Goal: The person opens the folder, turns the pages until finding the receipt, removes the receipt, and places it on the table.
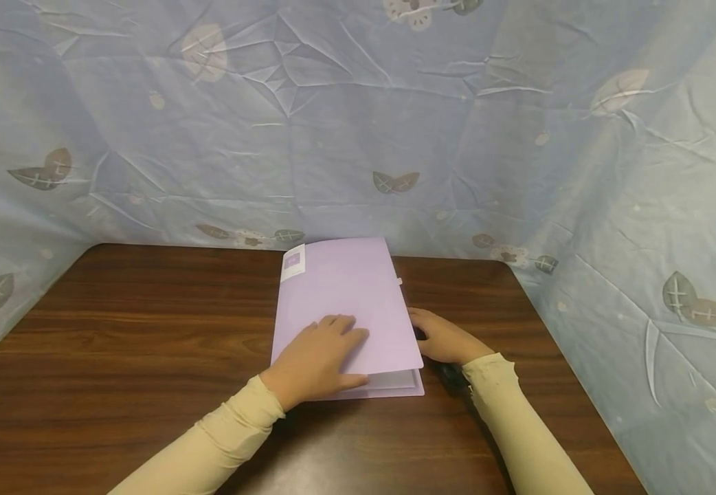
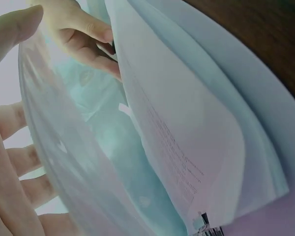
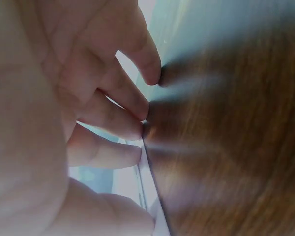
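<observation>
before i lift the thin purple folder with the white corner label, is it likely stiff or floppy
Probably fairly stiff outside: the purple cover bows gently without creasing. The white printed sheet inside may flop, as it visibly curves.

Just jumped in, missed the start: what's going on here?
A person has both hands at a pale purple folder on a dark wood table. The left hand rests on its cover, which isn't fully closed: a gap shows along the near edge. The right hand is at the folder's right edge, fingers pointing down by the tabletop. The left wrist view shows a printed sheet inside.
</observation>
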`<state>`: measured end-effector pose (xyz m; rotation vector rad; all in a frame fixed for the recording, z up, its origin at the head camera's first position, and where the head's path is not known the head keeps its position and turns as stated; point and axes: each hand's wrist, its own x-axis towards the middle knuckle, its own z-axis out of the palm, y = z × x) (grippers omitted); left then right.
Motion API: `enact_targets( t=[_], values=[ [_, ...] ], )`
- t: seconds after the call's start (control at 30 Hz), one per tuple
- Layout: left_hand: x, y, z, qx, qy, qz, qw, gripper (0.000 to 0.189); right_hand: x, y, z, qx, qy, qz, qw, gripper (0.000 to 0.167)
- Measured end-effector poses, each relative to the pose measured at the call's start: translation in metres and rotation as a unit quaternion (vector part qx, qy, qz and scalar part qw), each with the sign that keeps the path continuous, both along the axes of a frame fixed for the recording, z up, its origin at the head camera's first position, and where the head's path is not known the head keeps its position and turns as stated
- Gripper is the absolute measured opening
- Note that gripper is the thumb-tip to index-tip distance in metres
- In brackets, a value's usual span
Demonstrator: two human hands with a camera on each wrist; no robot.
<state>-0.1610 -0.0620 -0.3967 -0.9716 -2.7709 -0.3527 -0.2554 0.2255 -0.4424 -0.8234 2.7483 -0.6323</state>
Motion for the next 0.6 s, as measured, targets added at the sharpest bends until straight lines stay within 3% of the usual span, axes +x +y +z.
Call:
enact_targets(
  t=[0.23,0.6],
  values=[
    [0.003,-0.008,0.006,0.03,0.009,0.0,0.9995,0.073,0.001,-0.001,-0.001,-0.012,0.005,0.008,0.9999,0.063],
    [0.002,-0.023,0.009,0.063,0.12,-0.018,0.9906,0.071,0.001,-0.002,0.0,-0.016,-0.002,-0.001,0.9999,0.057]
  ],
)
